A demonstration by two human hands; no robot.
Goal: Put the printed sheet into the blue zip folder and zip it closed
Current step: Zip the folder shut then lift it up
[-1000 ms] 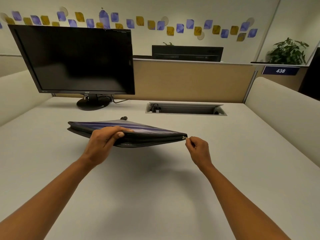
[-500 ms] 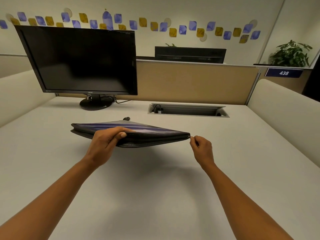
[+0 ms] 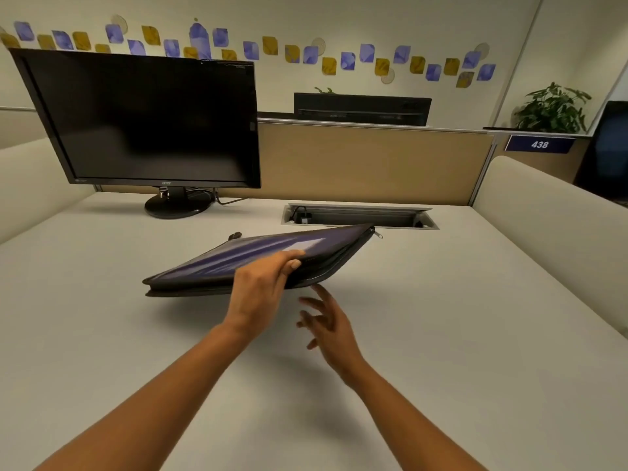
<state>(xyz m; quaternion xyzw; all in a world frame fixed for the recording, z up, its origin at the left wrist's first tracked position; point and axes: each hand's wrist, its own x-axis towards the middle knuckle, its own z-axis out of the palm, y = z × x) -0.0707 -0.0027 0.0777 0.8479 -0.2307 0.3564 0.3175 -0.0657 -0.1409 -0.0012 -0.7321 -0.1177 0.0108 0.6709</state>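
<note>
Head view puts our left hand [image 3: 261, 287] at the centre: the forearm comes up from the lower left, the wrist is nearly straight, and the hand grips the near long edge of the blue zip folder [image 3: 221, 263], with the thumb [image 3: 293, 265] lying flat on the top face and the fingers curled out of sight beneath it. Our right hand [image 3: 331, 326] hovers just beside and below that grip, holding nothing, palm turned inward, its fingers spread and loosely extended; the longest fingertip reaches up close to the folder's near right corner, and we cannot tell whether it touches. The folder hangs tilted above the desk [image 3: 458, 334], its right end lifted and its left corner low, near the surface. The dark zipped edge runs round the right corner, and the small metal zip pull [image 3: 378, 234] sticks out at the far right corner. Behind the folder a recessed cable tray [image 3: 360, 217] is set into the desk. Farther back on the left stands a dark monitor [image 3: 142, 120] on its round foot, against a tan partition [image 3: 373, 161]. A potted plant [image 3: 552, 108] sits at the far right, above a blue plate [image 3: 539, 144] reading 438.
</note>
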